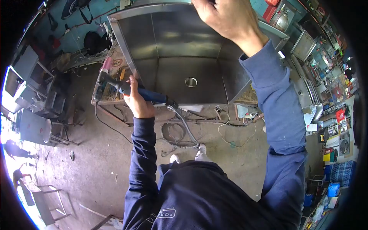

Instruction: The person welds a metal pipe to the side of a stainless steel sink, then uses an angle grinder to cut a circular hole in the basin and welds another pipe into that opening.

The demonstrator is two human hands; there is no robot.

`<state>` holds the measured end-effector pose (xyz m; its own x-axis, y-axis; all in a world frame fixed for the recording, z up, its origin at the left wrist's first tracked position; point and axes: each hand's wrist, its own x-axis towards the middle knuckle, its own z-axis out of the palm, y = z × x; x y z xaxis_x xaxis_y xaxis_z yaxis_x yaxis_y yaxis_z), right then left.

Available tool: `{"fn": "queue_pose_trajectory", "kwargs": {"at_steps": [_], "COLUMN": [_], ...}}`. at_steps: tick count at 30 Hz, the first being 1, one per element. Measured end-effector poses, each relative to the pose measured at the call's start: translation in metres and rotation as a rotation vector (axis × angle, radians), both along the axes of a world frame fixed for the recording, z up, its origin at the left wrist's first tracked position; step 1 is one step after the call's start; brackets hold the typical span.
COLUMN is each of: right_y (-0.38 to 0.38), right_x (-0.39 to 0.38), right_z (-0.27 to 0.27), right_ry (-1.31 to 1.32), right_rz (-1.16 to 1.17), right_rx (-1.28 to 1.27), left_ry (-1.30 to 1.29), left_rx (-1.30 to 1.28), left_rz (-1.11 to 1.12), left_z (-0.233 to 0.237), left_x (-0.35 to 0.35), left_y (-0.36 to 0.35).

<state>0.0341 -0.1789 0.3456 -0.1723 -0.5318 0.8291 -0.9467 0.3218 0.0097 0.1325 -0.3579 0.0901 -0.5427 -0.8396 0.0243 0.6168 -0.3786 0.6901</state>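
My left hand [137,100] is closed around the blue handle of a TIG welding torch [151,96]. The torch has a black head and a pink nozzle pointing up at the left, and its hose drops from the right end toward the floor. Raised at the top edge is my right hand [226,19], its fingers curled and partly cut off by the frame; what they grip, if anything, is hidden. Before me a large sheet-metal sink basin [184,71] shows its inside, with a round drain hole [191,82] in one panel.
The basin rests on a worn workbench [97,94] carrying tools at its left end. Cables and a coiled hose [173,132] lie under the bench near my shoes. Metal cabinets [34,124] stand at left; crowded shelves [337,115] line the right.
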Motion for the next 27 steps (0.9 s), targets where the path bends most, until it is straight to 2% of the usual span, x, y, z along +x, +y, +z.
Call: {"fn": "queue_pose_trajectory", "kwargs": {"at_steps": [1,4,8,10,12,13,15,16,18,19,20,21,22,23,25,26,27], "right_y": [-0.001,-0.002,-0.003,-0.004,-0.005,-0.001,0.009,0.022,0.048,0.050,0.061,0.061,0.063,0.065,0.062,0.060,0.059], "right_x": [-0.007,-0.018,-0.015,-0.018,-0.022,-0.022,-0.025,-0.016,0.015,0.019,0.028,0.022,0.012,0.000,-0.015,-0.020,-0.025], "right_z": [-0.002,-0.001,-0.006,-0.008,-0.010,-0.011,-0.008,-0.021,-0.074,-0.110,-0.143,-0.184,-0.220,-0.255,-0.294,-0.301,-0.305], "right_ry": [0.096,0.122,0.128,0.104,0.059,0.225,0.392,0.379,-0.127,-0.240,-0.460,-0.630,-0.693,-0.570,-0.556,-0.531,-0.579], "right_rz": [0.057,0.058,0.029,0.034,0.138,0.069,0.289,0.295,0.402,0.361,0.170,0.052,-0.054,-0.110,-0.149,-0.202,-0.209], "right_rx": [-0.039,-0.005,-0.049,-0.031,-0.102,-0.155,-0.364,-0.372,-0.397,-0.415,-0.201,-0.114,0.013,0.141,0.189,0.240,0.305], "left_ry": [-0.021,0.034,-0.015,-0.019,-0.063,-0.115,-0.210,-0.241,-0.194,-0.246,-0.295,-0.323,-0.337,-0.519,-0.782,-0.794,-0.774], "left_rx": [-0.023,-0.056,-0.101,-0.213,-0.288,-0.406,-0.546,-0.582,-0.645,-0.676,-0.702,-0.723,-0.721,-0.831,-1.023,-1.025,-0.899], "left_rz": [0.005,-0.010,0.006,0.053,0.142,0.265,0.459,0.508,0.440,0.363,0.289,0.224,0.240,0.218,0.160,0.168,0.074], "left_z": [0.002,0.001,-0.004,0.002,0.003,0.003,-0.001,-0.007,-0.023,-0.032,-0.039,-0.045,-0.047,-0.047,-0.042,-0.034,-0.025], "left_x": [0.000,-0.001,0.007,0.013,0.015,0.021,0.036,0.044,0.068,0.084,0.098,0.109,0.118,0.124,0.127,0.126,0.125], "left_y": [0.001,0.001,0.000,0.010,0.017,0.026,0.037,0.039,0.044,0.047,0.050,0.055,0.063,0.070,0.079,0.085,0.094]}}
